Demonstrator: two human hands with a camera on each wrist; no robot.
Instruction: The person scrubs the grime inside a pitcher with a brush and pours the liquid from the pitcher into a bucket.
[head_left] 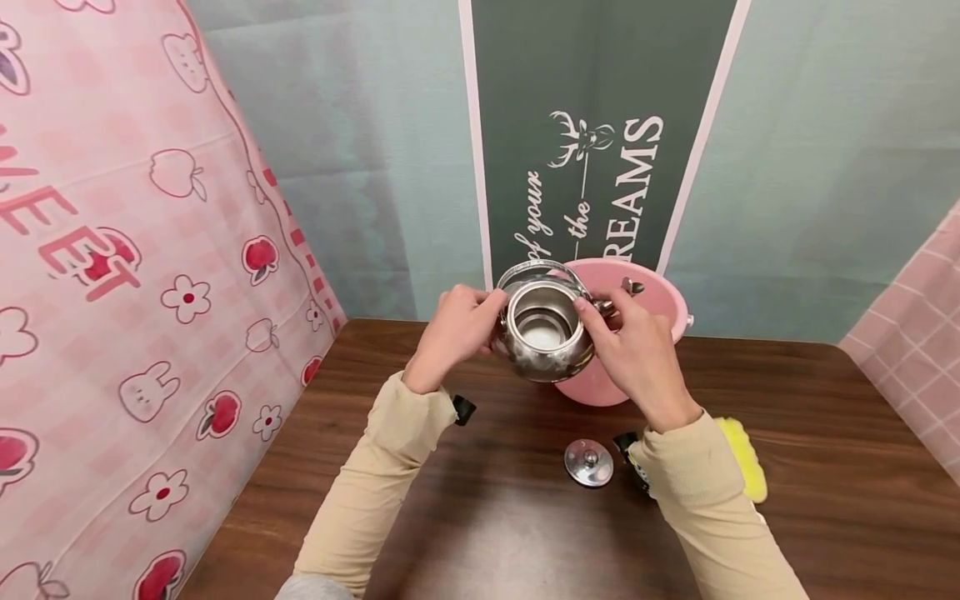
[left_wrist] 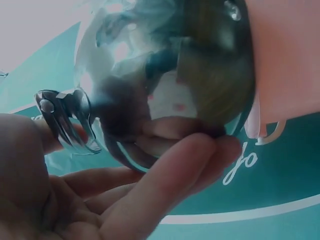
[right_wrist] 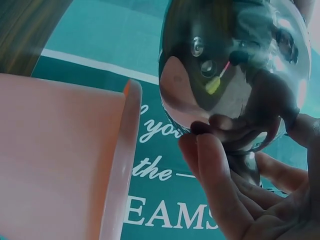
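Observation:
A shiny stainless steel teapot (head_left: 543,363) is held up in both hands, its open mouth facing the head camera. My left hand (head_left: 461,329) grips its left side, with the thumb near the rim and fingers under the rounded body (left_wrist: 165,75). From the right, my right hand (head_left: 633,350) holds it beside the spout, thumb at the rim and fingertips (right_wrist: 210,150) against the body. The metal handle (head_left: 532,265) lies folded toward the far side. Below and behind the teapot stands a pink bucket (head_left: 660,292). The round teapot lid (head_left: 588,463) rests on the table, knob up.
A yellow brush or sponge head (head_left: 744,458) lies on the brown wooden table (head_left: 480,500), partly hidden by the right sleeve. Behind the table hangs a green printed cloth (head_left: 375,167). A pink patterned cloth (head_left: 150,292) borders the left side.

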